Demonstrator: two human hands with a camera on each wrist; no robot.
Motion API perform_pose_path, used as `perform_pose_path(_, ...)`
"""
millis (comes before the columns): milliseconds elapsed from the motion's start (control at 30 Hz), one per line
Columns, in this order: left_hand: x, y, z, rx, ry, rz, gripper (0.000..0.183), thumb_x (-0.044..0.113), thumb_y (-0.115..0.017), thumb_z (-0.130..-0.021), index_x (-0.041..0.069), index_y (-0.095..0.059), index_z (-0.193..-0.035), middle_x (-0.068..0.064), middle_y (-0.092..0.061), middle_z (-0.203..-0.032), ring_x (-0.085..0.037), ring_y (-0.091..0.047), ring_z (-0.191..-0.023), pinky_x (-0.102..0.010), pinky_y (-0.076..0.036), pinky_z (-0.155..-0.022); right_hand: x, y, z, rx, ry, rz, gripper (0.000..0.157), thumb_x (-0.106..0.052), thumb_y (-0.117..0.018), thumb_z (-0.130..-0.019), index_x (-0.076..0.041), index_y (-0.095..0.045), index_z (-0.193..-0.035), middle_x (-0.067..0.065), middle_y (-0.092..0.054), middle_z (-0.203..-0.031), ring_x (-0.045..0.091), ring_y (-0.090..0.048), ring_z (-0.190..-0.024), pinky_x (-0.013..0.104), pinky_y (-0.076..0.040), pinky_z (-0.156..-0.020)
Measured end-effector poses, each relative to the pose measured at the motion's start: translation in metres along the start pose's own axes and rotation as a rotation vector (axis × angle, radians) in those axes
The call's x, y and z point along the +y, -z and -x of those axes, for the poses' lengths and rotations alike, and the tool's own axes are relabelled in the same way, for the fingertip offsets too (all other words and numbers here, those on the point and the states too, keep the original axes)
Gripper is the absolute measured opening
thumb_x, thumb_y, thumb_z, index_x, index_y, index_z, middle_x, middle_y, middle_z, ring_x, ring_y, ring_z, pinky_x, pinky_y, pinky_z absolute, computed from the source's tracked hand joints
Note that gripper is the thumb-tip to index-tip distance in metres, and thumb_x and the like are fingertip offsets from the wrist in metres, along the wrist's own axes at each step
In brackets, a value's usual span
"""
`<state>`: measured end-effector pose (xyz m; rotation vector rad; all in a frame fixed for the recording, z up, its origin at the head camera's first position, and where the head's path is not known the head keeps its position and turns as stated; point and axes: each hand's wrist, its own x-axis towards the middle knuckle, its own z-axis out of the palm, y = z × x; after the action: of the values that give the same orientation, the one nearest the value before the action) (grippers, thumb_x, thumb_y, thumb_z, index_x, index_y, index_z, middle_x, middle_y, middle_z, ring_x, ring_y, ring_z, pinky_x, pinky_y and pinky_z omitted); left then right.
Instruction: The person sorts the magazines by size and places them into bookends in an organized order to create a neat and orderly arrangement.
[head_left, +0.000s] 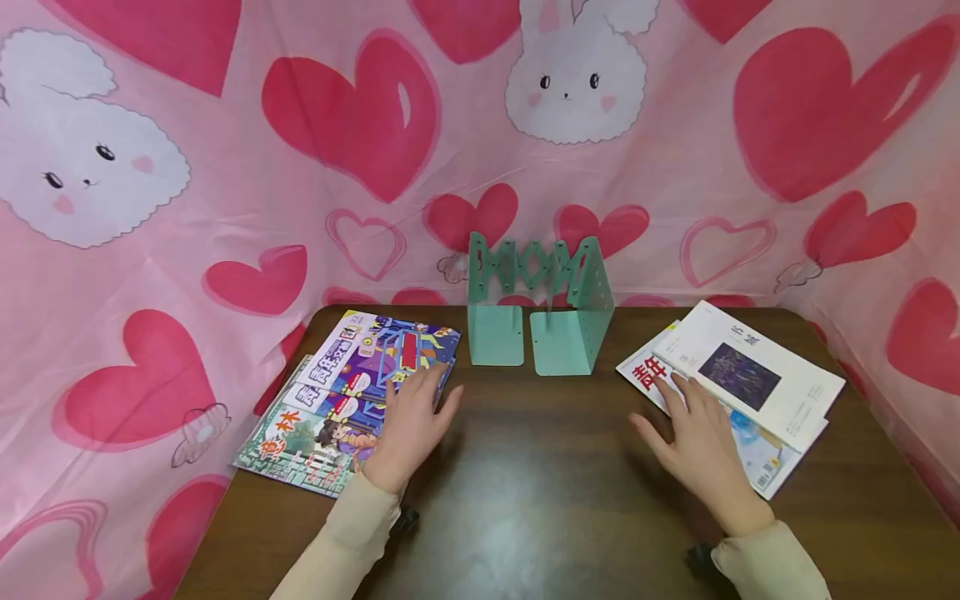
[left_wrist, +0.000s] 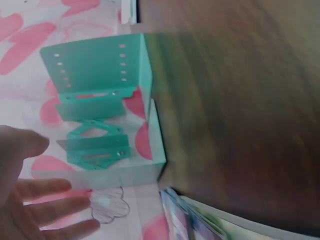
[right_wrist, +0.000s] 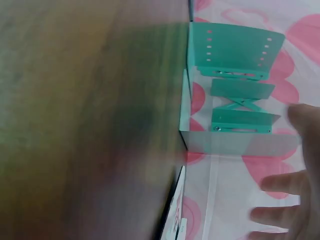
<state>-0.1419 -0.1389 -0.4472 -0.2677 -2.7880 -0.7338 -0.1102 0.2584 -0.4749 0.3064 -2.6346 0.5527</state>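
My left hand reaches over the right edge of a pile of magazines, fingers loosely spread, holding nothing. The upper magazines have purple covers, and a green one lies lowest in front. On the right, my other hand extends over the left side of a second pile, its fingers relaxed and holding nothing. A white book with a dark square picture lies on top there, over a magazine with red lettering. Between the piles, at the back, a green metal expandable bookend stands upright, with its scissor-like lattice linking two side plates.
The dark wooden table spans the space between the hands. Behind it hangs a pink cloth with hearts and rabbits, close at the back of the bookend. Bare tabletop shows in front of the bookend.
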Motion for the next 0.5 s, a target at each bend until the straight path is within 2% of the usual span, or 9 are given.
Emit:
perform_pose_path(100,0.004,0.001,-0.006,0.078,-0.021,0.094,0.044,0.03,-0.073,-0.098,0.005,-0.067,-0.133,-0.019,-0.071,-0.128,-0.04,-0.065,-0.12,-0.064,-0.044,-0.108,0.003,0.001,-0.004,0.012,0.03,-0.007,0.068,-0.04,-0.081,-0.086,0.005,-0.061,-0.134,0.032,-0.057,-0.133,0.056,-0.052,-0.121,0.072,-0.04,-0.096)
perform_pose_path(200,0.008,0.001,-0.016,0.143,-0.035,0.177,0.037,0.023,-0.073,-0.098,0.003,-0.069,-0.128,-0.018,-0.073,-0.123,-0.038,-0.068,-0.114,-0.054,-0.054,-0.1,0.008,0.004,-0.009,0.005,0.042,-0.004,0.064,-0.032,-0.082,-0.084,0.007,-0.062,-0.132,0.032,-0.06,-0.129,0.055,-0.056,-0.116,0.07,-0.043,-0.096)
perform_pose_path(367,0.009,-0.003,-0.032,0.207,-0.048,0.266,0.032,0.021,-0.071,-0.099,0.004,-0.07,-0.126,-0.016,-0.07,-0.124,-0.034,-0.066,-0.117,-0.05,-0.054,-0.101,0.018,0.01,-0.017,-0.029,0.036,-0.004,0.051,-0.022,-0.077,-0.09,0.008,-0.063,-0.129,0.034,-0.061,-0.128,0.056,-0.056,-0.116,0.069,-0.043,-0.097)
perform_pose_path(500,0.008,-0.006,-0.045,0.265,-0.07,0.319,0.029,0.018,-0.07,-0.099,0.001,-0.07,-0.122,-0.017,-0.071,-0.119,-0.034,-0.067,-0.11,-0.049,-0.056,-0.096,0.024,0.016,-0.021,-0.073,0.014,0.015,0.045,-0.019,-0.075,-0.092,0.008,-0.064,-0.127,0.036,-0.062,-0.125,0.056,-0.057,-0.114,0.071,-0.044,-0.095)
